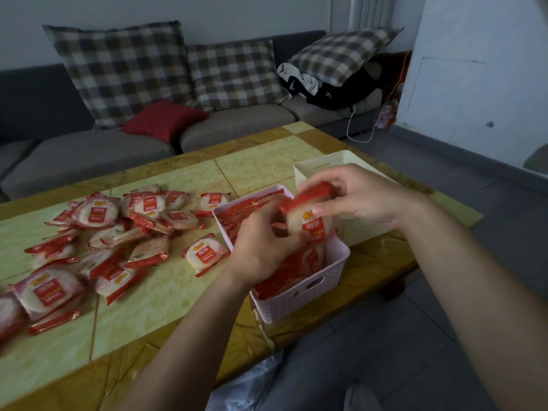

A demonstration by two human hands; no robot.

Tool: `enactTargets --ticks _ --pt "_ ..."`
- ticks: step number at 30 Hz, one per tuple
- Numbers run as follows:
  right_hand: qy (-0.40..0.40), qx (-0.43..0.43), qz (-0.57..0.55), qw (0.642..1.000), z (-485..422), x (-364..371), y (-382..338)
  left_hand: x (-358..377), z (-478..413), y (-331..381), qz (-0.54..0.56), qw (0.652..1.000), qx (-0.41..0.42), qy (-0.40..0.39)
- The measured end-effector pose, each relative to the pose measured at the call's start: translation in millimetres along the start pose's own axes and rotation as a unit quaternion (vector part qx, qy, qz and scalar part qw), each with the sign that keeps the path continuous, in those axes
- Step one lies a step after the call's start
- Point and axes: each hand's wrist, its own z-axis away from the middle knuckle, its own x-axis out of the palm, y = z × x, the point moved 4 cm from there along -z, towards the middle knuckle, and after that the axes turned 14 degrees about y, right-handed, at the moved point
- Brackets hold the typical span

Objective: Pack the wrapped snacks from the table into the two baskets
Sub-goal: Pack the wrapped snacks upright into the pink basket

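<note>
A low bench (255, 167) with a yellow-green marbled top and a brown border fills the middle of the view, its panels split by thin dark lines. Across its left half lies a loose heap of wrapped snacks (98, 244), red-and-clear packets, some overlapping, some face up with a red label showing. One single packet (204, 254) sits apart from the heap, just beside the pink basket (299, 295). That pink basket stands on the bench near its front right edge, already holding red packets. Right behind it, touching or nearly so, stands a cream basket (332, 163) toward the far right corner of the bench.
</note>
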Motion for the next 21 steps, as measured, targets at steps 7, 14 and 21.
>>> enactTargets --ticks 7,14,21 --pt "-0.087 0.009 0.185 0.979 5.5 7.3 12.5 -2.1 -15.6 -5.1 0.022 0.998 -0.047 -0.033" --pt "-0.112 -0.004 0.362 0.925 7.6 21.6 15.3 38.6 -32.3 -4.4 -0.331 0.922 0.091 -0.178" --pt "-0.036 -0.047 0.409 0.911 6.1 17.2 14.9 42.1 -49.3 10.1 -0.387 0.899 0.159 -0.132"
